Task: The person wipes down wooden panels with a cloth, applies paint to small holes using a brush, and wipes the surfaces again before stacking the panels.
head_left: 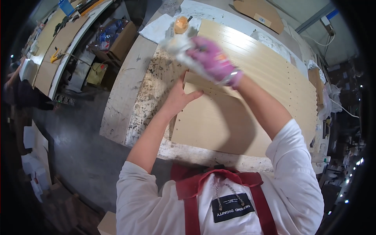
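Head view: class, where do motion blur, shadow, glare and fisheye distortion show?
In the head view, the gloved right hand and white material at it are motion-blurred; in the head view, dark shadow crosses the near panel and glare streaks the far panel; in the head view, fisheye distortion bends the workbench edges.

At five o'clock, on the chest of the wearer's white top (pixel 152 199), a black rectangular patch (pixel 232 208) carries white capital lettering that appears upside down; one bold line runs along its lower edge, with smaller lines, too tiny to read, nearer the top. Far out at one o'clock, a piece of brown cardboard (pixel 256 9) bears a small pale label (pixel 262 19) with dark marks too fine to read. Closer in, also at one o'clock, the pink-gloved right hand (pixel 211 58) shows an orange mark (pixel 221 58), blurred.
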Demonstrator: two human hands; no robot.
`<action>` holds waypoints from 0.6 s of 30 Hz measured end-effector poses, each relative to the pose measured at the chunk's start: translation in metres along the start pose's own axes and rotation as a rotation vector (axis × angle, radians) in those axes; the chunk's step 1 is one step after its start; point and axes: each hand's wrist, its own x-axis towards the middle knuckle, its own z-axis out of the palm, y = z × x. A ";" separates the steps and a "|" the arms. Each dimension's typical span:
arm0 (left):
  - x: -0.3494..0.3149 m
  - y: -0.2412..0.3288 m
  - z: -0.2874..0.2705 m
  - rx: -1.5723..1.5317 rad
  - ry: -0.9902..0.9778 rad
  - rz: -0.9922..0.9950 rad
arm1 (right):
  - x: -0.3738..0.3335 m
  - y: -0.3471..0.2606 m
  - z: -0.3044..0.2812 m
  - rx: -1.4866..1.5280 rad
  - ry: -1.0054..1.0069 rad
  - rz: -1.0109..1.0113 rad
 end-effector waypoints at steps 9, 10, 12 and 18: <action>0.002 -0.005 0.004 -0.159 -0.040 -0.005 | -0.043 0.030 -0.047 0.371 0.215 0.318; 0.002 -0.007 0.005 -0.176 -0.039 0.020 | -0.039 0.036 -0.036 0.280 0.173 0.257; 0.005 -0.017 0.004 -0.190 -0.035 0.043 | -0.030 0.027 -0.012 -0.154 0.017 0.071; 0.007 -0.016 0.005 -0.104 -0.019 0.023 | 0.008 0.033 0.009 -0.449 -0.051 0.098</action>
